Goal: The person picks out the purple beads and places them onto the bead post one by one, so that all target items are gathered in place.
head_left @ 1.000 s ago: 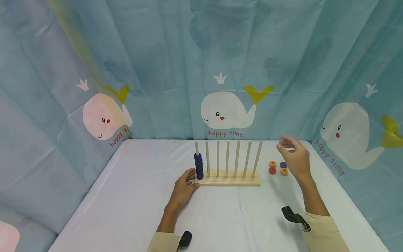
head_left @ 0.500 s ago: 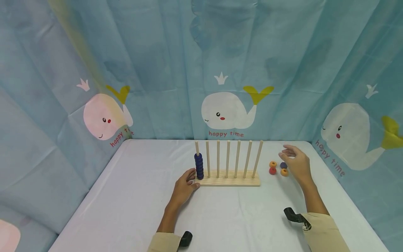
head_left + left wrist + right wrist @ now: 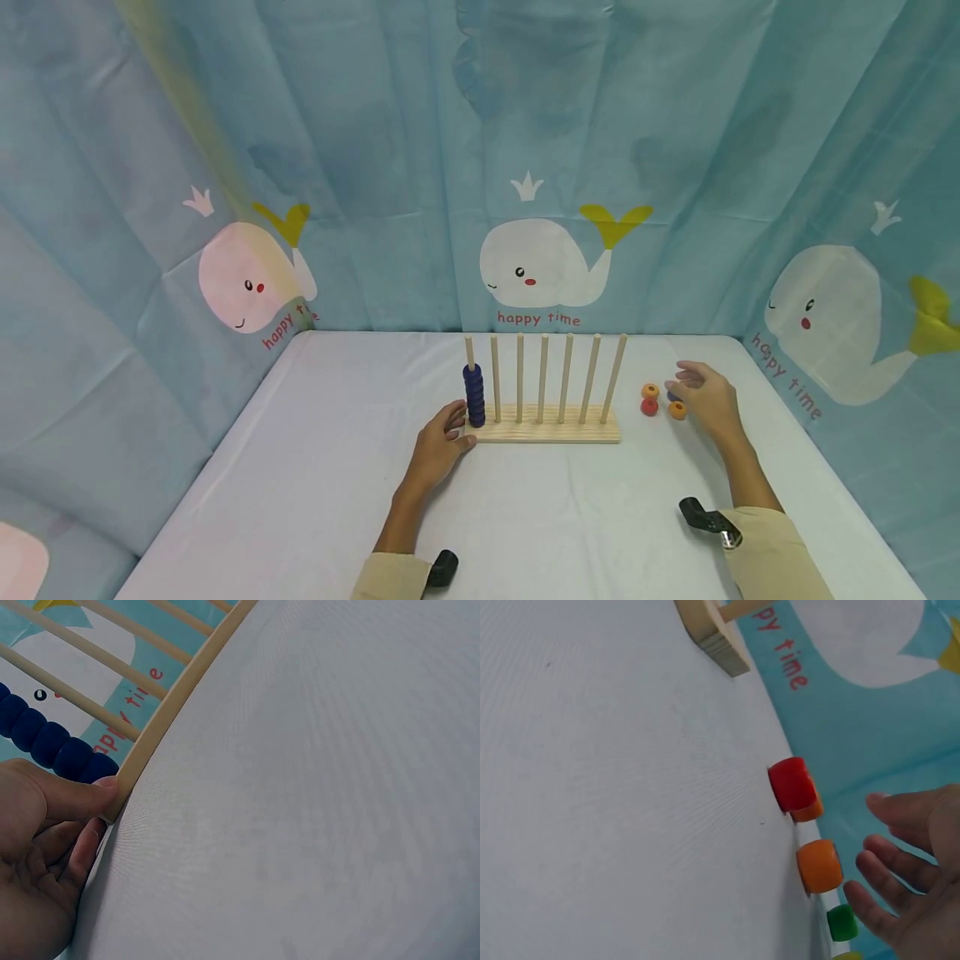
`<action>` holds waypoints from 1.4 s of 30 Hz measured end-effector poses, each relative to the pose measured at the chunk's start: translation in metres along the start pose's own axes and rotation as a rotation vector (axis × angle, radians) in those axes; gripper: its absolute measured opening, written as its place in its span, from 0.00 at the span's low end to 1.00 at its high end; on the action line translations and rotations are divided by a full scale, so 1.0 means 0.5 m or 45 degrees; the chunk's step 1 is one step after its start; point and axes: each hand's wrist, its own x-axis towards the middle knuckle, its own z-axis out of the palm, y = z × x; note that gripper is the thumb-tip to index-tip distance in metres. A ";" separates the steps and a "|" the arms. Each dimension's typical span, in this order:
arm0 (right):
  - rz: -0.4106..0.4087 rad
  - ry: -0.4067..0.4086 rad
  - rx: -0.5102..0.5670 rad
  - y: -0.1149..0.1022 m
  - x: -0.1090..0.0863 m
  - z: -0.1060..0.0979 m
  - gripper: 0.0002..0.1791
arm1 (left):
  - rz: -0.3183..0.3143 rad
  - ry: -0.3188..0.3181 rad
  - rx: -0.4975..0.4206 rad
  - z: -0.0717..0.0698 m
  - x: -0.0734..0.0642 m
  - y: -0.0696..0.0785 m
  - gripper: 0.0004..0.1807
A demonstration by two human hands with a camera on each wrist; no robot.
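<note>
My left hand (image 3: 437, 450) grips the left end of a wooden bead stacker (image 3: 547, 432), a flat base with several upright pegs. The left wrist view shows its thumb pressed on the base's edge beside a column of dark blue beads (image 3: 473, 396) on the leftmost peg. To the right, my right hand (image 3: 708, 404) hovers with spread fingers over loose beads, nothing between thumb and fingers. Beside it lie a red bead (image 3: 649, 407), two orange beads (image 3: 650, 390) (image 3: 677, 410) and a blue bead (image 3: 673, 396), partly hidden by the fingertips.
In the right wrist view, a green bead (image 3: 842, 922) and a yellow bead (image 3: 847, 956) sit beyond the near orange one; my right hand hides them from the head view. A blue whale-print curtain (image 3: 405, 208) hangs along the far edge of the white table (image 3: 315, 467).
My right hand has come down toward the loose beads, and its fingertips now cover part of the blue bead. My left hand and the bead stacker have stayed in place.
</note>
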 end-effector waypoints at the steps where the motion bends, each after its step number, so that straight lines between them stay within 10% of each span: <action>1: 0.004 -0.006 0.003 0.002 0.000 0.000 0.31 | -0.001 0.002 0.001 0.000 0.000 0.000 0.36; 42: 0.069 -0.149 -0.085 0.019 0.000 0.017 0.24 | -0.011 0.008 0.000 0.003 0.002 -0.004 0.36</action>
